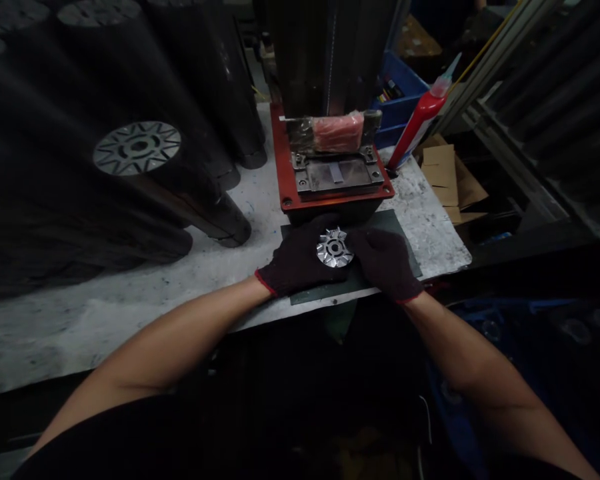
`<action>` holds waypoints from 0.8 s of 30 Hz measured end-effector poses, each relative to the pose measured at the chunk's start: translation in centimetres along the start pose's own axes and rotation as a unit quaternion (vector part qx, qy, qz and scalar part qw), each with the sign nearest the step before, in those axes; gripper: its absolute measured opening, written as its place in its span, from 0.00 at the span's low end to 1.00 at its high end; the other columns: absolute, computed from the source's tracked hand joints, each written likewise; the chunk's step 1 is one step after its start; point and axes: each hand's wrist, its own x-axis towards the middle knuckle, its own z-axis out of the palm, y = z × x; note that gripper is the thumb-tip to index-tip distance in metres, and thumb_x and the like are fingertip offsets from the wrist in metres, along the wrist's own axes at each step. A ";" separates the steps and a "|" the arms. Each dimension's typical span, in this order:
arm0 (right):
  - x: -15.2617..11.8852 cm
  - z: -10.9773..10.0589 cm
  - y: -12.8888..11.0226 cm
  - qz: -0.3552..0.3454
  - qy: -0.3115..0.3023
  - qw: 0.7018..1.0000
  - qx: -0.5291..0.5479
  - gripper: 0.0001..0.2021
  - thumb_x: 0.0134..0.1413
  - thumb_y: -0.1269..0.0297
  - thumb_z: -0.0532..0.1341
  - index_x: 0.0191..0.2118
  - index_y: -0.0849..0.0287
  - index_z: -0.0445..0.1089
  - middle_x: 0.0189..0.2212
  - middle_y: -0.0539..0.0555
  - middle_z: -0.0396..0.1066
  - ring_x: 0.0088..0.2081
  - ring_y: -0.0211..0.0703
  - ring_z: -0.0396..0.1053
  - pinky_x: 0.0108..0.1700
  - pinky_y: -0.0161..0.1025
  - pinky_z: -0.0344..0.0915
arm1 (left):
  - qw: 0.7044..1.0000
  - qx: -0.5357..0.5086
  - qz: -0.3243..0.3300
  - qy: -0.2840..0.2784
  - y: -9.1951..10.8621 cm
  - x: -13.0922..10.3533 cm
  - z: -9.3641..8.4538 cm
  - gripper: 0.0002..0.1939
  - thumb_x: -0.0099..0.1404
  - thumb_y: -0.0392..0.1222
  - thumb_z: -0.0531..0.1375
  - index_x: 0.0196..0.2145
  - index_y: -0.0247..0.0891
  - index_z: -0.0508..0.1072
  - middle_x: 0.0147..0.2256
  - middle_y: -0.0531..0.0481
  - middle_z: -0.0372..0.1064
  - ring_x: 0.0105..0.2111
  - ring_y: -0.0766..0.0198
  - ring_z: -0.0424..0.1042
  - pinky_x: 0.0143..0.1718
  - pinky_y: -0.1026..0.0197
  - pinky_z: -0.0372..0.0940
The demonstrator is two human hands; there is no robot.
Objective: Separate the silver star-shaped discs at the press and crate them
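A round silver metal disc (335, 247) with radial fins and a centre hole is held over a dark green mat (320, 292) near the table's front edge. My left hand (300, 257), in a dark glove with a red cuff, wraps round the disc's left side and underside. On the other side my right hand (385, 260), gloved alike, has its fingers closed against the disc's right edge. Just beyond both hands stands a red-based fixture (287, 190) with a metal block (337, 175) and a plastic-wrapped pink piece (337, 132).
Tall dark cylinders (180, 200) stand on the white table (105, 320) at left, one with a finned top. A red bottle (420, 123) leans right of the fixture. Behind it is a blue bin (405, 100); cardboard (443, 177) lies right. Blue crates (520, 307) are lower right.
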 end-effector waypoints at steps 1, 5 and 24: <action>0.0 -0.5 -0.4 -0.050 -0.001 0.999 -0.020 0.18 0.75 0.51 0.60 0.39 0.54 0.84 0.36 0.55 0.85 0.39 0.51 0.83 0.42 0.45 0.78 | 1.000 -0.003 -0.002 -0.005 0.1 0.0 0.0 0.57 0.53 0.60 0.81 0.74 0.47 0.65 0.66 0.42 0.73 0.63 0.41 0.76 0.66 0.41 0.72; 3.5 -3.5 -2.7 -0.224 0.034 0.964 -0.140 0.16 0.76 0.52 0.61 0.55 0.53 0.81 0.49 0.55 0.84 0.49 0.53 0.82 0.54 0.50 0.77 | 1.000 -0.013 0.012 -0.004 0.1 -0.2 -0.1 0.57 0.52 0.57 0.82 0.74 0.46 0.65 0.68 0.40 0.71 0.66 0.40 0.74 0.69 0.39 0.70; 0.8 1.1 1.1 -0.076 0.048 0.996 -0.023 0.30 0.79 0.45 0.53 0.32 0.57 0.83 0.28 0.51 0.81 0.32 0.41 0.82 0.33 0.34 0.71 | 0.999 0.025 -0.025 -0.012 0.7 0.0 -0.4 0.57 0.52 0.59 0.81 0.74 0.46 0.66 0.67 0.42 0.73 0.63 0.37 0.74 0.66 0.38 0.71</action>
